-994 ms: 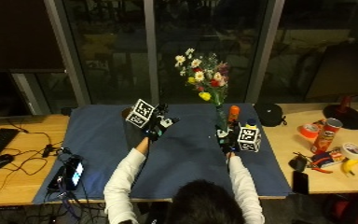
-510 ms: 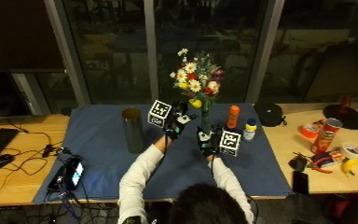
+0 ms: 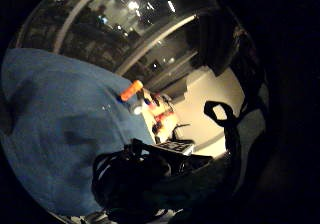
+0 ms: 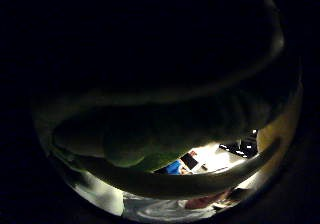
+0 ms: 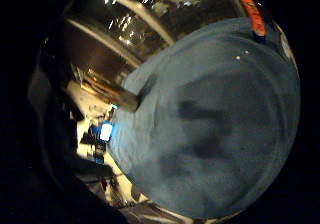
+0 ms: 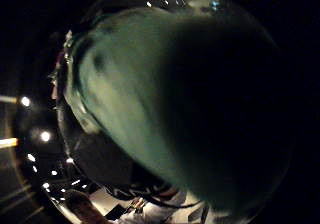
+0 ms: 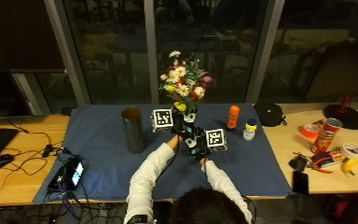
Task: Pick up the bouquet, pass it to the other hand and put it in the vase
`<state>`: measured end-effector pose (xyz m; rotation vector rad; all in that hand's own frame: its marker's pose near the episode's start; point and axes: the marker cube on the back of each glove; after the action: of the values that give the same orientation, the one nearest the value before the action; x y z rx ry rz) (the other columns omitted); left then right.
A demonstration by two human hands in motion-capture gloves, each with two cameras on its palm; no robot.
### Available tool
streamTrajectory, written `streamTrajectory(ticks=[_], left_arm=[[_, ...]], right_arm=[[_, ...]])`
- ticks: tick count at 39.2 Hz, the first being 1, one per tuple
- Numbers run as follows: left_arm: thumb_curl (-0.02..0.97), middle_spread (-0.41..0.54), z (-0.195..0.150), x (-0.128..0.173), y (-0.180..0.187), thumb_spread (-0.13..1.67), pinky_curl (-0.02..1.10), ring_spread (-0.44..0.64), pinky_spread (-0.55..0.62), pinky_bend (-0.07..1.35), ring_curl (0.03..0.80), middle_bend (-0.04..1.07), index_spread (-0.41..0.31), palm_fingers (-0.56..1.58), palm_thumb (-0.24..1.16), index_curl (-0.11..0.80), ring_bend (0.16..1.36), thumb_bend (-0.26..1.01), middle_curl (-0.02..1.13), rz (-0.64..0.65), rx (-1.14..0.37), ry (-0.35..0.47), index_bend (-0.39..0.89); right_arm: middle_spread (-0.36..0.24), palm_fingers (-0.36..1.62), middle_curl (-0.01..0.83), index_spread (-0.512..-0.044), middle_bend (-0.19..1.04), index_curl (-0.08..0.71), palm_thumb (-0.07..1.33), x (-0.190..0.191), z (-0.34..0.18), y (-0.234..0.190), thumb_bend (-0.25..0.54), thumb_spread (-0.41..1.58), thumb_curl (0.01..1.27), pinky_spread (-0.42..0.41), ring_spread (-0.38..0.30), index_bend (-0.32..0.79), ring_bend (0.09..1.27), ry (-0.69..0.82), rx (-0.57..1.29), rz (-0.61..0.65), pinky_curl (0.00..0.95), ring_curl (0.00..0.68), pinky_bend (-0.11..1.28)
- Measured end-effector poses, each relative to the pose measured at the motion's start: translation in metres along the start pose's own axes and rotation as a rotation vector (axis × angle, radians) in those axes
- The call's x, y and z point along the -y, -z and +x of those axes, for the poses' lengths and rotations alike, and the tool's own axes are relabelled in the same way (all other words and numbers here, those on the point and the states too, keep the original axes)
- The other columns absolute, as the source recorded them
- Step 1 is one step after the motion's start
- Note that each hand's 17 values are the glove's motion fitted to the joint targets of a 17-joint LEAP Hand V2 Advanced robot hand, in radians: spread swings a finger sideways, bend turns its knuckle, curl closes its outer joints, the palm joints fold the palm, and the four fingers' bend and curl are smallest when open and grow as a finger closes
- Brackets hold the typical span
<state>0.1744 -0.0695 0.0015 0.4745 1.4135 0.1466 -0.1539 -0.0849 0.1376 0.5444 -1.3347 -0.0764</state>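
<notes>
Passing looks half done: the bouquet (image 7: 182, 87) stands upright above the blue cloth (image 7: 104, 163), off the table, with both gloved hands meeting at its stems. The left hand (image 7: 178, 125) wraps the stems higher up; the right hand (image 7: 195, 142) sits just below, fingers apparently curled there too. The tall dark vase (image 7: 132, 129) stands near, toward the person's left, unfilled; release and placing remain.
</notes>
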Motion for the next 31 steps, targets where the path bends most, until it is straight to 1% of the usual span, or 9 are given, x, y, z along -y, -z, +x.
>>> streamTrajectory(ticks=[4, 5, 8, 11, 14, 19, 25, 26, 31], left_arm=[[0.531, -0.231, 0.022, 0.011, 0.006, 0.55, 0.45, -0.29, -0.30, 0.60, 0.424, 0.68, -0.196, 1.40, 0.85, 0.334, 0.78, 0.04, 0.50, 0.036, -0.108, -0.229, 0.21], [0.541, -0.245, 0.025, 0.013, 0.009, 0.53, 0.45, -0.30, -0.31, 0.61, 0.431, 0.69, -0.207, 1.40, 0.85, 0.342, 0.78, 0.03, 0.51, 0.044, -0.103, -0.235, 0.22], [0.567, -0.278, 0.026, 0.022, 0.020, 0.49, 0.47, -0.33, -0.34, 0.63, 0.443, 0.70, -0.233, 1.39, 0.87, 0.365, 0.79, 0.01, 0.52, 0.075, 0.014, -0.123, 0.23], [0.591, -0.302, 0.046, 0.034, 0.030, 0.46, 0.47, -0.35, -0.36, 0.64, 0.452, 0.71, -0.251, 1.38, 0.88, 0.385, 0.80, 0.00, 0.53, 0.105, 0.014, -0.167, 0.23], [0.612, -0.320, 0.062, 0.055, 0.046, 0.44, 0.47, -0.36, -0.38, 0.65, 0.457, 0.72, -0.262, 1.37, 0.89, 0.403, 0.81, -0.02, 0.54, 0.167, 0.110, -0.121, 0.24], [0.642, -0.335, 0.104, 0.088, 0.074, 0.41, 0.47, -0.37, -0.39, 0.65, 0.464, 0.72, -0.276, 1.36, 0.90, 0.431, 0.81, -0.02, 0.55, 0.282, 0.201, -0.099, 0.24], [0.672, -0.345, 0.140, 0.117, 0.106, 0.39, 0.48, -0.38, -0.40, 0.66, 0.469, 0.73, -0.286, 1.35, 0.90, 0.457, 0.81, -0.03, 0.55, 0.404, 0.268, -0.136, 0.23], [0.677, -0.346, 0.143, 0.121, 0.111, 0.38, 0.48, -0.38, -0.40, 0.66, 0.468, 0.73, -0.287, 1.35, 0.90, 0.461, 0.81, -0.03, 0.55, 0.421, 0.279, -0.143, 0.23], [0.697, -0.348, 0.152, 0.144, 0.140, 0.37, 0.48, -0.38, -0.40, 0.66, 0.471, 0.72, -0.291, 1.35, 0.90, 0.479, 0.81, -0.03, 0.55, 0.501, 0.328, -0.163, 0.22]], right_arm=[[-0.155, 1.14, 0.565, -0.226, 0.69, 0.534, 0.90, -0.011, -0.021, 0.009, -0.066, 0.51, 0.67, -0.291, -0.176, 0.31, 0.87, 0.018, -0.052, -0.115, 0.441, 0.496, 0.66], [-0.154, 1.08, 0.551, -0.230, 0.65, 0.521, 0.89, -0.012, -0.024, 0.012, -0.061, 0.53, 0.66, -0.281, -0.180, 0.26, 0.83, 0.026, -0.054, -0.135, 0.443, 0.484, 0.69], [-0.151, 0.76, 0.534, -0.251, 0.60, 0.527, 0.77, -0.001, -0.001, 0.017, -0.083, 0.71, 0.61, -0.188, -0.176, 0.22, 0.71, 0.043, -0.046, -0.167, 0.433, 0.469, 0.56], [-0.144, 0.70, 0.506, -0.269, 0.55, 0.507, 0.68, 0.007, 0.007, 0.024, -0.085, 0.79, 0.58, -0.125, -0.175, 0.19, 0.64, 0.046, -0.059, -0.162, 0.410, 0.440, 0.49], [-0.141, 0.69, 0.475, -0.285, 0.48, 0.470, 0.63, 0.013, -0.004, 0.036, -0.064, 0.85, 0.55, -0.071, -0.175, 0.16, 0.57, 0.026, -0.113, -0.142, 0.376, 0.400, 0.44], [-0.147, 0.62, 0.432, -0.326, 0.37, 0.449, 0.61, 0.013, -0.046, 0.059, -0.038, 0.93, 0.52, -0.021, -0.154, 0.18, 0.47, -0.160, -0.250, -0.077, 0.348, 0.356, 0.39], [-0.167, 0.44, 0.398, -0.375, 0.27, 0.417, 0.59, 0.041, -0.032, 0.073, -0.034, 0.98, 0.49, 0.047, -0.126, 0.13, 0.40, -0.121, -0.218, -0.065, 0.348, 0.342, 0.38], [-0.170, 0.32, 0.387, -0.390, 0.24, 0.392, 0.58, 0.045, -0.030, 0.075, -0.039, 0.99, 0.48, 0.057, -0.112, 0.08, 0.37, -0.104, -0.205, -0.074, 0.352, 0.331, 0.40], [-0.169, 0.17, 0.375, -0.416, 0.20, 0.338, 0.53, 0.056, -0.032, 0.091, -0.044, 1.01, 0.46, 0.095, -0.086, 0.06, 0.36, -0.087, -0.172, -0.097, 0.362, 0.326, 0.44]])
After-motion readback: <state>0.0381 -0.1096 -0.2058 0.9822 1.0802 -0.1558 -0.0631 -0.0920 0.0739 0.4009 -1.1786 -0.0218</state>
